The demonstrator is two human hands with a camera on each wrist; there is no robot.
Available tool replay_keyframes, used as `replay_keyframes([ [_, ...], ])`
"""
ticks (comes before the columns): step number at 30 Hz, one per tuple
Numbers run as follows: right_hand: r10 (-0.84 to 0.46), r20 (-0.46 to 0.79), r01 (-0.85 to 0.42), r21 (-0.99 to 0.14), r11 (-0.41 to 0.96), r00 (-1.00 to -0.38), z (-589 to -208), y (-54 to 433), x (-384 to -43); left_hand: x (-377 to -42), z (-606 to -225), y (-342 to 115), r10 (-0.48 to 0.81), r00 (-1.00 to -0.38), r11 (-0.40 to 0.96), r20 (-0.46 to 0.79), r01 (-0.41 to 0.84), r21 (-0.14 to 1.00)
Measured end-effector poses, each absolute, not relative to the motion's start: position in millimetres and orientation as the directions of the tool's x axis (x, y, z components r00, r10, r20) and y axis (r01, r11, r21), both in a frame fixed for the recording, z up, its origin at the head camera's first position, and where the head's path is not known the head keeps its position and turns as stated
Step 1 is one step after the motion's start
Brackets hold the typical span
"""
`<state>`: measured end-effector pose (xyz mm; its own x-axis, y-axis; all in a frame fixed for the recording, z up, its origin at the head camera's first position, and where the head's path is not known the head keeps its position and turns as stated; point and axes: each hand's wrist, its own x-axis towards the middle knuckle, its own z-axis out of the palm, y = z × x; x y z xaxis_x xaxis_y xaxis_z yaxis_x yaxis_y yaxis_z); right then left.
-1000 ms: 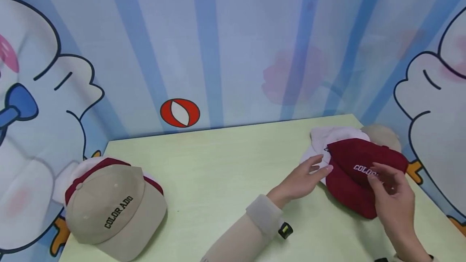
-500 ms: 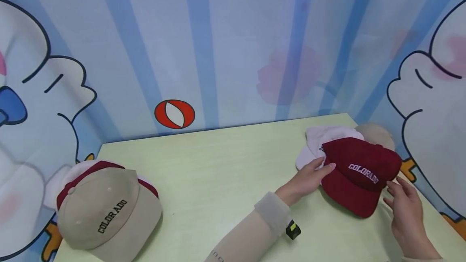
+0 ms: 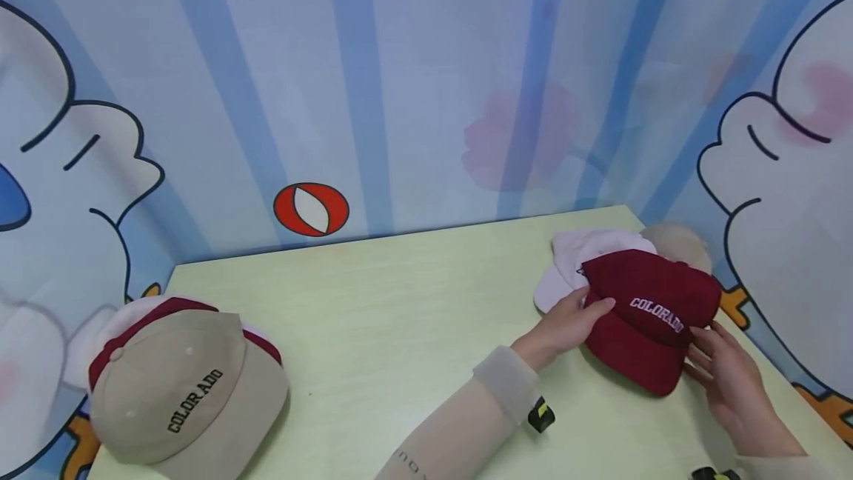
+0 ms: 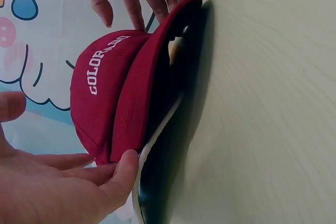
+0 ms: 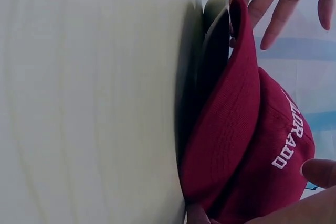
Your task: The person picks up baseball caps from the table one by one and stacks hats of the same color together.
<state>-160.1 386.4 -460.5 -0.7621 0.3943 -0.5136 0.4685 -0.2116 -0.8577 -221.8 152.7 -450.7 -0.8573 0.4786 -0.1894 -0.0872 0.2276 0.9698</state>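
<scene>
So this person's got both hands on a dark red fabric ball cap with white COLORADO lettering (image 3: 649, 317), over at 4 o'clock on the pale yellow-green tabletop (image 3: 373, 317). Left hand (image 3: 563, 324) is at the cap's 9 o'clock side, fingers spread with the tips against the brim corner, thumb held apart. Right hand (image 3: 733, 384) is at its 4 o'clock side, fingers loose and thumb wide; can't tell how firmly they press. The red one partly overlaps a pale lilac-white fabric cap (image 3: 573, 261) toward 10 o'clock, and a beige rounded cap (image 3: 683, 243) pokes out toward 1 o'clock. Down at 8 o'clock there's a stack topped by a beige black-lettered cap (image 3: 166, 376).
</scene>
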Motion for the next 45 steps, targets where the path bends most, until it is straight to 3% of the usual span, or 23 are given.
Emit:
replay_keyframes([
  [12, 0.363, -0.514, 0.389, -0.846, -0.363, -0.778, -454, 392, -151, -217, -444, 148, 0.526, -0.840, 0.162, -0.135, -0.056, 0.985],
  [16, 0.410, -0.471, 0.355, -0.875, -0.328, -0.781, -448, 384, -149, -213, -440, 140, 0.526, -0.843, 0.147, -0.110, -0.038, 0.988],
  [26, 0.400, -0.287, 0.228, -0.955, -0.188, -0.870, -436, 350, -142, -208, -429, 105, 0.423, -0.900, 0.227, -0.104, -0.005, 0.974],
  [37, 0.195, -0.152, 0.162, -0.986, 0.037, -0.969, -434, 283, -162, -207, -433, 41, 0.287, -0.956, 0.322, -0.061, 0.036, 0.946],
  [45, 0.069, -0.135, 0.141, -0.987, 0.078, -0.988, -436, 236, -180, -204, -439, -4, 0.172, -0.984, 0.382, -0.036, 0.033, 0.924],
])
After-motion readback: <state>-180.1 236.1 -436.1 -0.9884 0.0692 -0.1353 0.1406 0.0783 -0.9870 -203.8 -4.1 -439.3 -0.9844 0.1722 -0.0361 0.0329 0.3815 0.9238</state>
